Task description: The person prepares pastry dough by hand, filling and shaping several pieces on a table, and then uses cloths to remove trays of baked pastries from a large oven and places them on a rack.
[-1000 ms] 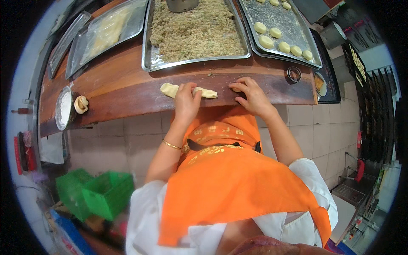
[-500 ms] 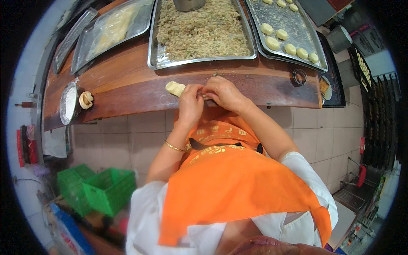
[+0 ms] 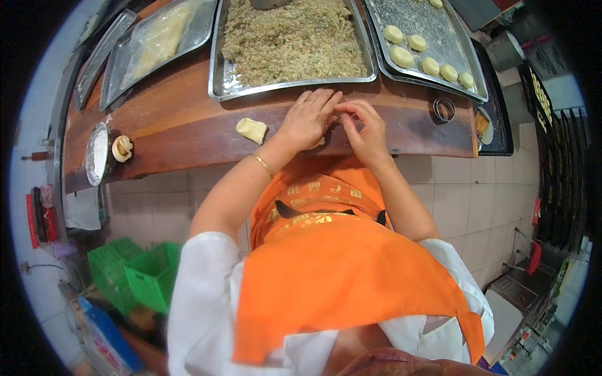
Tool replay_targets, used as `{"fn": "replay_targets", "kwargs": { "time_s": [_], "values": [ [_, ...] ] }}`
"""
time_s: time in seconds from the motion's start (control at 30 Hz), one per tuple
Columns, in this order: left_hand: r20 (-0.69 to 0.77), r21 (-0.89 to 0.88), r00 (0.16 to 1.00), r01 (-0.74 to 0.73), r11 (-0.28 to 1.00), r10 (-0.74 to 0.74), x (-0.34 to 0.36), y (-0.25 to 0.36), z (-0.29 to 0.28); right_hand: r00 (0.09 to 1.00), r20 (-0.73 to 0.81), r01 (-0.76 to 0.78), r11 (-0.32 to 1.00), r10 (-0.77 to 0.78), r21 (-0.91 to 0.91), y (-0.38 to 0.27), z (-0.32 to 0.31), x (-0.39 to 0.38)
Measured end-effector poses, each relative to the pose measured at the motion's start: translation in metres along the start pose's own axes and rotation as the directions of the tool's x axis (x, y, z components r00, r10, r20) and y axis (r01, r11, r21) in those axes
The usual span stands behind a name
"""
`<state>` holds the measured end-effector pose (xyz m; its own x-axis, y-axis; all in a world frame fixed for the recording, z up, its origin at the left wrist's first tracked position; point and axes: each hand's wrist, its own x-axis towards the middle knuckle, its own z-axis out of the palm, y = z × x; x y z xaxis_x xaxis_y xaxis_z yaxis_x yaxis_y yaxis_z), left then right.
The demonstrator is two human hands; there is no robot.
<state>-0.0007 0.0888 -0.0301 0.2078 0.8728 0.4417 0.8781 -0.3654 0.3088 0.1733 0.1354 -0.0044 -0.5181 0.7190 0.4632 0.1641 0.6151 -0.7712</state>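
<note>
My left hand (image 3: 308, 119) lies palm down near the table's front edge, fingers stretched out and close together. A bit of pale dough (image 3: 322, 142) shows at its lower edge; the palm hides the rest. Beside it, my right hand (image 3: 367, 128) has its fingers loosely bent, with the thumb apart from them. Its fingertips meet or nearly meet the left fingertips, and I see nothing held there. To the left of both hands, a small flattened lump of dough (image 3: 252, 130) rests on the wooden table (image 3: 182, 135), untouched.
Beyond my hands stands a metal tray of crumbly filling (image 3: 295, 47). A floured tray (image 3: 433, 50) with several round dough pieces is at right, near a ring cutter (image 3: 443, 110). A bowl of white flour (image 3: 99, 153) and a twisted dough lump (image 3: 122, 148) sit at left.
My left hand has shifted right and forward and flattened. The right hand has moved right, out from over the left fingers. The dough lump at left now lies apart from my hands.
</note>
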Motion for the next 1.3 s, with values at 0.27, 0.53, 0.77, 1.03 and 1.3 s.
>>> {"fn": "replay_targets", "kwargs": {
  "time_s": [0.27,0.53,0.77,1.03,1.3],
  "values": [
    [-0.045,0.029,0.999,-0.018,0.999,0.019,0.013,0.000,0.000,0.995,-0.101,0.008,0.993,0.004,0.119,-0.021,0.004,0.012],
    [-0.035,0.204,0.941,0.338,0.919,-0.338,-0.094,-0.029,-0.077,0.996,0.071,-0.055,0.992,0.047,0.116,0.002,-0.016,-0.018],
    [0.188,0.151,0.843,0.483,0.863,-0.505,-0.118,-0.027,-0.103,0.964,0.259,-0.100,0.982,0.056,0.160,-0.018,0.029,-0.008],
    [0.016,-0.469,0.885,0.417,0.779,-0.465,-0.085,0.007,-0.088,0.939,0.311,0.087,0.976,-0.147,0.199,-0.050,0.061,0.015],
    [-0.135,-0.322,0.911,0.331,0.887,-0.389,-0.073,0.018,-0.079,0.972,0.233,-0.026,0.987,-0.011,0.156,-0.048,0.056,0.008]
  ]
}}
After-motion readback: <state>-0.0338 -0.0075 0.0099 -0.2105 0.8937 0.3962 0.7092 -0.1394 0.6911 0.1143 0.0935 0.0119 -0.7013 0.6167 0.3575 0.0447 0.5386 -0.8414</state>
